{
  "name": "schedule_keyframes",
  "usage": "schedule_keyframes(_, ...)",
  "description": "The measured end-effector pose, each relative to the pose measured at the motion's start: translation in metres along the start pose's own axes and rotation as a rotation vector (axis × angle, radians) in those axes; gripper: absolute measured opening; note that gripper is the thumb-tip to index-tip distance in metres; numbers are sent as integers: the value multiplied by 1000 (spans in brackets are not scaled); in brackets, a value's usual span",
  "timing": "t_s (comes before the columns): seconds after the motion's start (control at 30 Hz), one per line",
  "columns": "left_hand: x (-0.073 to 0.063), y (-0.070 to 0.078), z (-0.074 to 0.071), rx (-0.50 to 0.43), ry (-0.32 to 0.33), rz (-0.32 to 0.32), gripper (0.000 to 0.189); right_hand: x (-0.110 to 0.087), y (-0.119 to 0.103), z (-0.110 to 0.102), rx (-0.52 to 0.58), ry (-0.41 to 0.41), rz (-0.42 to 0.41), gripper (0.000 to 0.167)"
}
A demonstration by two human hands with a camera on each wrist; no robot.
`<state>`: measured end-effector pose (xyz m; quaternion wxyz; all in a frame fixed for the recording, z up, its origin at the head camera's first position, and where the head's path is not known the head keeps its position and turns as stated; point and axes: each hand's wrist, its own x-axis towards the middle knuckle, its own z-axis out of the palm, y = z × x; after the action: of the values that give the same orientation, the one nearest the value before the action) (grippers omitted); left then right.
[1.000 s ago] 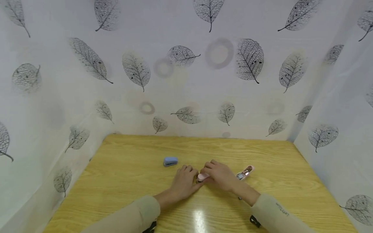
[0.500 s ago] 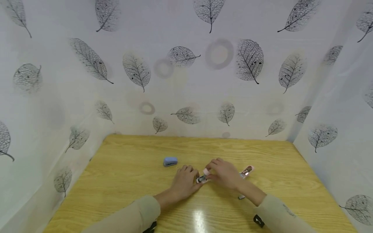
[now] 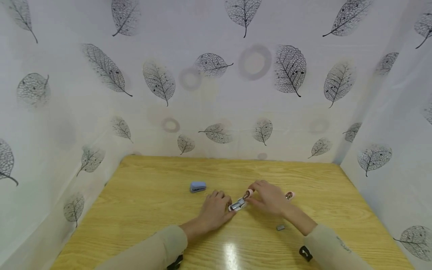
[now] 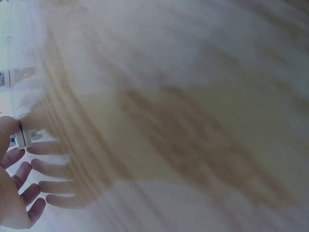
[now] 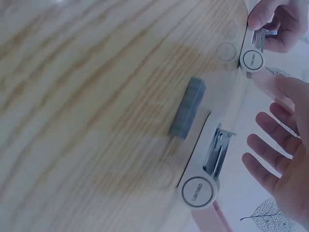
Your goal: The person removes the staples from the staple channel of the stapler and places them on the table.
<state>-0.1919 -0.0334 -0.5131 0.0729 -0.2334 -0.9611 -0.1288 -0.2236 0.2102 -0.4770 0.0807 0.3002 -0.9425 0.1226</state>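
Note:
A small pink-and-white stapler (image 3: 237, 204) lies opened up between the two hands, its metal staple channel exposed. My left hand (image 3: 214, 212) grips its base end between thumb and fingers; the left wrist view shows this left hand (image 4: 17, 181) at the edge. My right hand (image 3: 268, 198) pinches the raised pink top arm (image 3: 249, 193) at its far end. In the right wrist view that stapler (image 5: 253, 59) carries a round badge, and the right hand's (image 5: 289, 154) thumb lies on the pink arm while its other fingers are spread.
A second opened pink-and-white stapler (image 5: 198, 189) lies beside the right hand, partly hidden by it in the head view. Near it is a grey strip of staples (image 3: 280, 227). A blue stapler (image 3: 197, 186) stands farther back left on the wooden table (image 3: 152, 180).
The right hand has swung the stapler's pink top arm up and back to the right, baring the metal channel. The left hand stays at the base.

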Motion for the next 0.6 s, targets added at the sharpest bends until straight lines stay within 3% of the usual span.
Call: schedule_keyframes(0.6,9,3,7,-6,8,17,31,-7,23,5,10,16,25,33)
